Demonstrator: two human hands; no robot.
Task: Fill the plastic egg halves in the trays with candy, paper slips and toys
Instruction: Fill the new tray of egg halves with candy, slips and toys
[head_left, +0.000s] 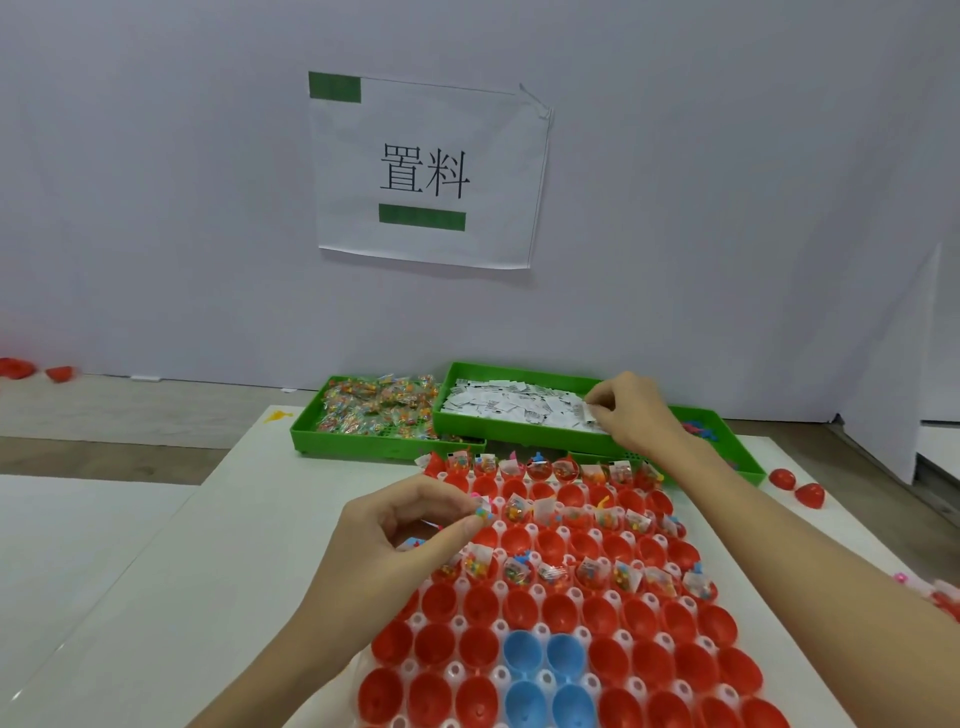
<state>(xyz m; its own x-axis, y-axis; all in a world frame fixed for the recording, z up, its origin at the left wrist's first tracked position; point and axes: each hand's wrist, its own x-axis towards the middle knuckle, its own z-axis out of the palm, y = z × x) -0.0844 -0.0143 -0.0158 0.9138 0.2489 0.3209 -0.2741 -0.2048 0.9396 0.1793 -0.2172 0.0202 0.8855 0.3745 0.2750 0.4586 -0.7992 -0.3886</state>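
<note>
A white tray holds rows of red egg halves and a few blue ones. Three rows hold candy, paper slips and toys; the rows between and nearer ones are bare. My left hand hovers over the tray's left side and pinches a small blue toy between thumb and finger. My right hand reaches into the green tray of white paper slips and pinches slips at its right end. A green tray of wrapped candy sits to the left of it.
A third green tray with small toys lies partly under my right arm. Loose red egg halves lie at the right, more at the far left. A paper sign hangs on the wall behind.
</note>
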